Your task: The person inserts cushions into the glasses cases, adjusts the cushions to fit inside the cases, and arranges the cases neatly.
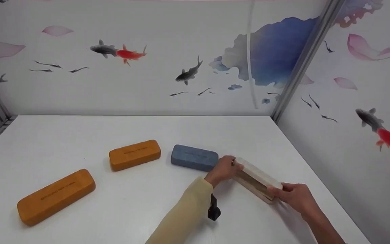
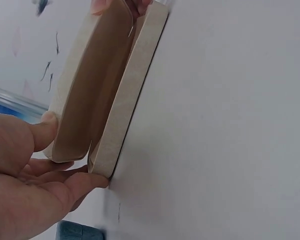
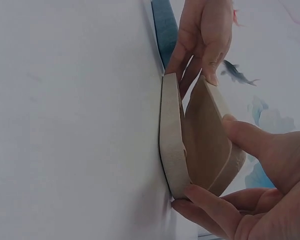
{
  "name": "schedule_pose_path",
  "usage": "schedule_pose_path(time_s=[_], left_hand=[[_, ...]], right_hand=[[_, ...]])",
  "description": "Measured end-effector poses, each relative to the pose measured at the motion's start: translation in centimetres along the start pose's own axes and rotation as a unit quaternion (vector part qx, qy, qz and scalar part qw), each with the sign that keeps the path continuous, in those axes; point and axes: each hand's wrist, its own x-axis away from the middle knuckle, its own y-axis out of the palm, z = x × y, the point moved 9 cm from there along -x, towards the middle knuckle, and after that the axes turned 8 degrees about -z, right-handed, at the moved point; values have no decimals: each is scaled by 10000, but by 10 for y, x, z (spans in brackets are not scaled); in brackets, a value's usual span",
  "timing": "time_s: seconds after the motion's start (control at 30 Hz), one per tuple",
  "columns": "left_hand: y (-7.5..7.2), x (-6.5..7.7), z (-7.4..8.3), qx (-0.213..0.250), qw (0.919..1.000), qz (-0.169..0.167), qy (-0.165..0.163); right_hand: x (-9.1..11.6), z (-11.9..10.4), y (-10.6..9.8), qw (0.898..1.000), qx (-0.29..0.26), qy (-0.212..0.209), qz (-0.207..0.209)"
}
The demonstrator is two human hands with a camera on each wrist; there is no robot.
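A cream glasses case (image 1: 260, 173) stands on the white table at the right, its lid raised partway so that the brown lining shows. My left hand (image 1: 222, 168) grips its far left end, thumb (image 2: 46, 131) on the lid and fingers low at the base. At the near right end my right hand (image 1: 298, 197) holds the case too. In the right wrist view, that thumb (image 3: 247, 135) lies on the lid's edge and the fingers (image 3: 210, 207) reach the base corner. Little of the inside can be seen through the gap.
Just left of my left hand lies a closed blue case (image 1: 194, 158). Farther left are an orange case (image 1: 134, 155) and another orange case (image 1: 56, 197) closer to me. A white wall panel (image 1: 320, 135) borders the table's right side. A black device (image 1: 214, 210) hangs below my left wrist.
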Motion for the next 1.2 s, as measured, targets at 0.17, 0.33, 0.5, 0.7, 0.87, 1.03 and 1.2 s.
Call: schedule_pose_path(time_s=[0.17,0.33,0.5,0.7,0.87,1.03,1.2], left_hand=[[1,1,-2,-213,9998,-11,12],[2,-2,-4,-235,9997,7,72],[0,-3,-4,-318,9994,99,105],[0,-3,-3,-361,9991,124,168],[2,-4,-3,-434,9987,117,242],[4,-6,-5,-236,9992,90,297],[1,-1,-1,-476,9984,199,239]], right_hand=[[1,1,1,10000,41,-12,59],[1,2,3,9998,160,-5,149],[0,-1,3,9991,316,-61,263],[0,-3,4,9984,486,-43,270],[0,-5,7,9981,592,-53,184],[2,-11,10,9965,821,-91,116],[3,-18,11,9944,1052,-87,-46]])
